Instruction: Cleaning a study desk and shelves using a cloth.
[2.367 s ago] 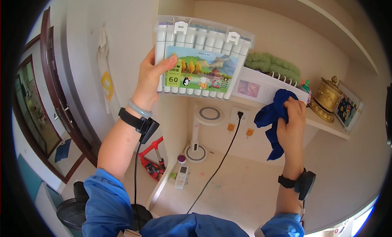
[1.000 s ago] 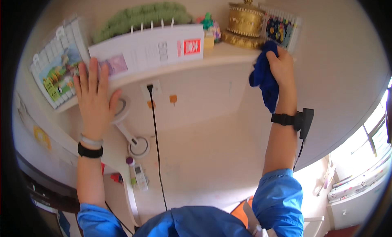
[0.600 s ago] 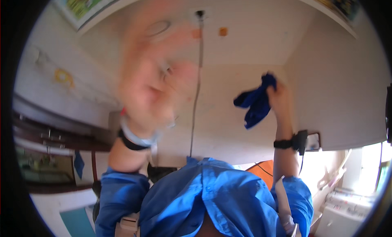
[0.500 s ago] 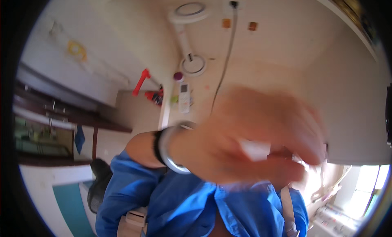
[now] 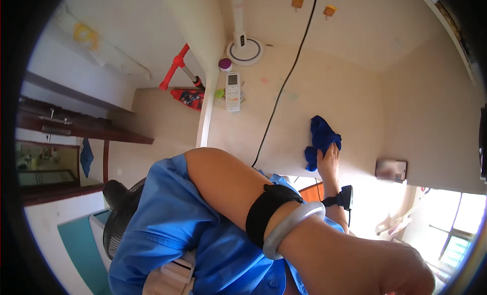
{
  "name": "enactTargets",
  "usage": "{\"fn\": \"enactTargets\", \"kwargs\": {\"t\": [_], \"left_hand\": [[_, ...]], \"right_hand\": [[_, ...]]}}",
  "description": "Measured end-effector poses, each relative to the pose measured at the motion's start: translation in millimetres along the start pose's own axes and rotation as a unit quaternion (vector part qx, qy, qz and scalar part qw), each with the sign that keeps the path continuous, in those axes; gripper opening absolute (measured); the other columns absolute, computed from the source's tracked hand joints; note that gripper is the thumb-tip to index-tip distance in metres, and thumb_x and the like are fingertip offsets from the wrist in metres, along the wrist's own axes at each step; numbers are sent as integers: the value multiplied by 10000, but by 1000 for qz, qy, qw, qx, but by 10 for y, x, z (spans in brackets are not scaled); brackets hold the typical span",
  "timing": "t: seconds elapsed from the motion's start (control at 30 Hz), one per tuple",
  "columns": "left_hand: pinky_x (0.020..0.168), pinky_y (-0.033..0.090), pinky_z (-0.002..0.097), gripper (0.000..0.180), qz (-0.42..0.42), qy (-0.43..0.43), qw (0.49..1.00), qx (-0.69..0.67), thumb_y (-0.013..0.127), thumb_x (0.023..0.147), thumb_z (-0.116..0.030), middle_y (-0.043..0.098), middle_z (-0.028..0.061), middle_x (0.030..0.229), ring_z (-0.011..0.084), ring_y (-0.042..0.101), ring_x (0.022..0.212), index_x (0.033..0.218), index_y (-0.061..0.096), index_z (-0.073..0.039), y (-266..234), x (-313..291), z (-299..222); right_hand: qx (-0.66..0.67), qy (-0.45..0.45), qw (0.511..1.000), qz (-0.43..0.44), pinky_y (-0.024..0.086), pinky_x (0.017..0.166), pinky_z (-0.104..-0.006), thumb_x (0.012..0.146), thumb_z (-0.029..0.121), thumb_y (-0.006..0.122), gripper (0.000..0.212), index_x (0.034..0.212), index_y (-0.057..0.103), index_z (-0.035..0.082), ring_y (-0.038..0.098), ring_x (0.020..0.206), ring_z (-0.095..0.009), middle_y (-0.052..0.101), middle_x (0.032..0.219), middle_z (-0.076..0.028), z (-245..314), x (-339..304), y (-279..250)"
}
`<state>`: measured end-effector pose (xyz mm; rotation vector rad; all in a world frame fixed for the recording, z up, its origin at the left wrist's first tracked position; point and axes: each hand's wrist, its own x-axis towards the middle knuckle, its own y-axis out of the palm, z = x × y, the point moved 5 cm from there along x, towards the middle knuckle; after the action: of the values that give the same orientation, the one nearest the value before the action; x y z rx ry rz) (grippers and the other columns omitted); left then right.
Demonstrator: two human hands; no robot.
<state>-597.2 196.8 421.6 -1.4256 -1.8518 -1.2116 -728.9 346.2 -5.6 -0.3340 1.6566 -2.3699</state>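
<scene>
- Touching the lower right part of a blue cloth [image 5: 320, 134], the fingers [image 5: 333, 148] of the right hand [image 5: 328, 164] lie over its edge, close together, with the thumb a little apart; whether they pinch the fabric I cannot tell.
- Crumpled, with a loose fold toward the person, the cloth lies on the pale bench [image 5: 243, 137], near its front edge.
- At the right wrist sits a black strap with a black device [image 5: 346, 197].
- The left hand [image 5: 408, 268] is curled at the lower right, well apart from the cloth; its fingers face away, so I cannot tell how far they are open or whether they hold anything.
- The left forearm crosses in front of the body, wearing a wide black band [image 5: 269, 214] and a grey bangle [image 5: 290, 231].
- A black cable [image 5: 278, 99] runs over the bench, left of the cloth.
- Farther left, a white remote control [image 5: 232, 92] lies near a purple-lidded jar [image 5: 225, 65] and a white lamp base [image 5: 245, 52].
- Beyond the bench's left side stands a red scooter-like thing [image 5: 176, 66]; a black fan [image 5: 124, 219] is behind the left sleeve [image 5: 157, 208].
</scene>
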Motion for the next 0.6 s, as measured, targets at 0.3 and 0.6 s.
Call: {"fn": "enactTargets", "kwargs": {"t": [0.3, 0.6], "left_hand": [[727, 500, 299, 168, -323, -301, 886, 141, 550, 942, -183, 629, 45, 847, 138, 611, 768, 909, 589, -23, -1272, -1116, 1332], [927, 473, 350, 279, -407, -358, 840, -28, 430, 1009, -173, 622, 113, 1072, 183, 602, 918, 1208, 570, -36, -1452, -1785, 1300]], "right_hand": [[9, 82, 997, 0, 395, 975, -500, 819, 223, 633, 503, 1228, 485, -30, 467, 1158, -437, 533, 1200, -264, -92, -1032, -240], [112, 523, 845, -1, 513, 824, -401, 647, 217, 724, 439, 1037, 659, 28, 665, 904, -340, 688, 938, -189, -902, -3226, -119]]}}
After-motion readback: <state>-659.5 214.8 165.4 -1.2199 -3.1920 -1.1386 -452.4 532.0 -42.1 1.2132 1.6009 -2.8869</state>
